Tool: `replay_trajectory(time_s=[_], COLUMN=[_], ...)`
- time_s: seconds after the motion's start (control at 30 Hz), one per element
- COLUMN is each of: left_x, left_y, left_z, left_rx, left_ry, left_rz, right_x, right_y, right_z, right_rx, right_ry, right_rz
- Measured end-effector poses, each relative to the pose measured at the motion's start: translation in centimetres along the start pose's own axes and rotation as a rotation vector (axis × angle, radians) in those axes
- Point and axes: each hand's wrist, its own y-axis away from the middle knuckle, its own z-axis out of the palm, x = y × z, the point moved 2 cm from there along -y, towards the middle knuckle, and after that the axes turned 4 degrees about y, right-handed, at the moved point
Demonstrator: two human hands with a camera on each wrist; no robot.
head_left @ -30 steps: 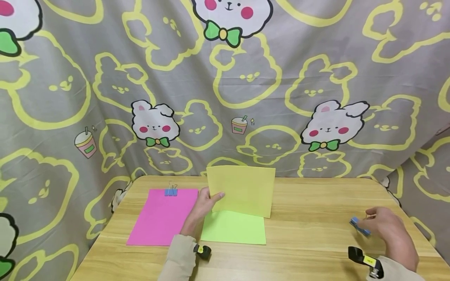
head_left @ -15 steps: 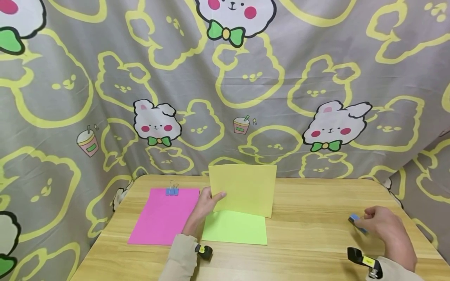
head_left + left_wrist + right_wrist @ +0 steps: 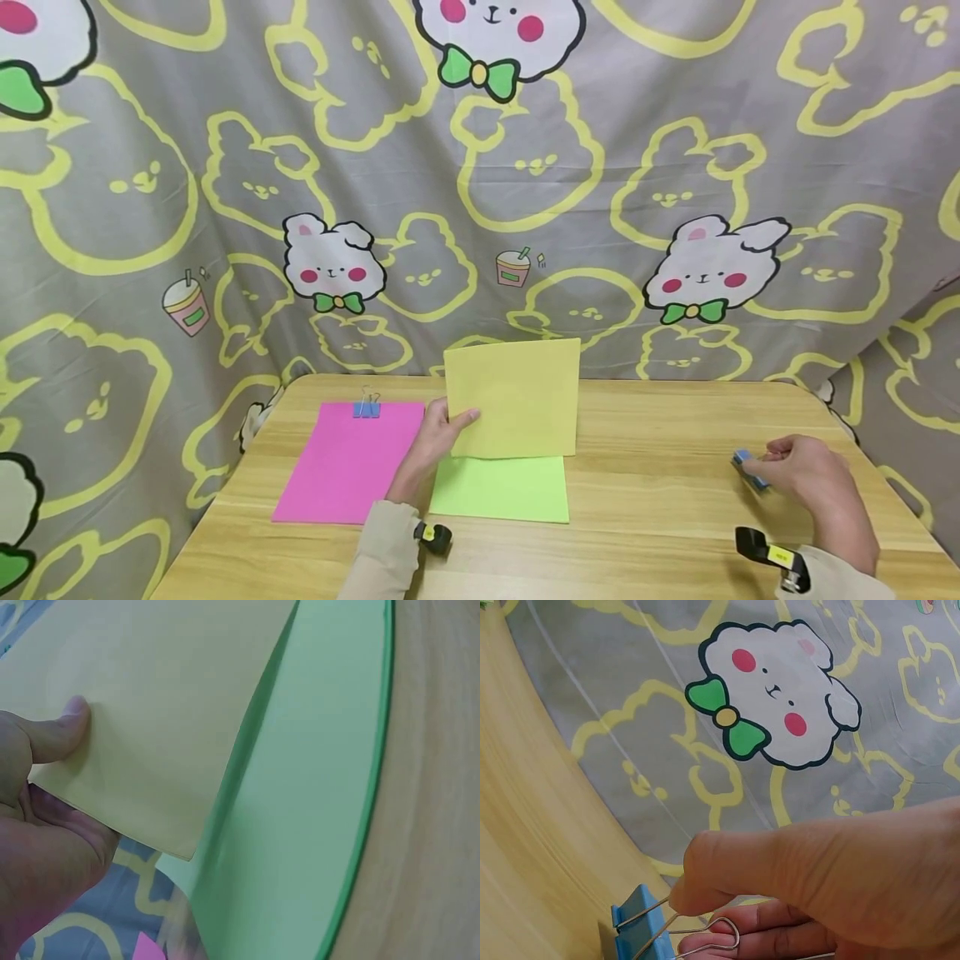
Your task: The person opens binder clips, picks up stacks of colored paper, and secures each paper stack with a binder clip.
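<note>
My left hand (image 3: 442, 429) pinches the left edge of a yellow paper sheet or stack (image 3: 513, 400), thumb in front and fingers behind. The yellow paper stands raised and slightly tilted above green paper (image 3: 501, 492), which lies on the table. In the left wrist view the thumb presses the yellow paper's face (image 3: 165, 735), with the green paper (image 3: 300, 780) below it. Over the table's right side, my right hand (image 3: 810, 475) holds a blue binder clip (image 3: 750, 469). The right wrist view shows thumb and fingers on the wire handles of the binder clip (image 3: 641, 922).
Pink paper (image 3: 348, 467) lies at the left with another blue binder clip (image 3: 366, 409) on its top edge. A wooden table (image 3: 660, 533) carries everything. Behind it hangs a grey patterned curtain (image 3: 555, 292).
My right hand has taken the binder clip up off the table and moved slightly left with it. The yellow paper has tipped a little, its right side rising; my left hand stays in place.
</note>
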Motion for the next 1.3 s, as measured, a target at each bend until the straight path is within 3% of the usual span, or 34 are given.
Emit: replay_trajectory(time_s=[0.23,0.9,1.3], left_x=[0.3,0.4,0.1], left_y=[0.2,0.4,0.5], left_z=[-0.6,-0.9,-1.3], left_rx=[0.041,0.089,0.039], left_ry=[-0.022,-0.011,0.051], left_rz=[-0.076,-0.091,-0.120], right_x=[-0.4,-1.4,-1.8], right_y=[0.0,0.4,0.1], right_z=[-0.1,-0.3,0.1], right_rx=[0.027,0.073,0.090], right_ry=[-0.010,-0.074,-0.129], right_rz=[-0.010,-0.049,-0.087])
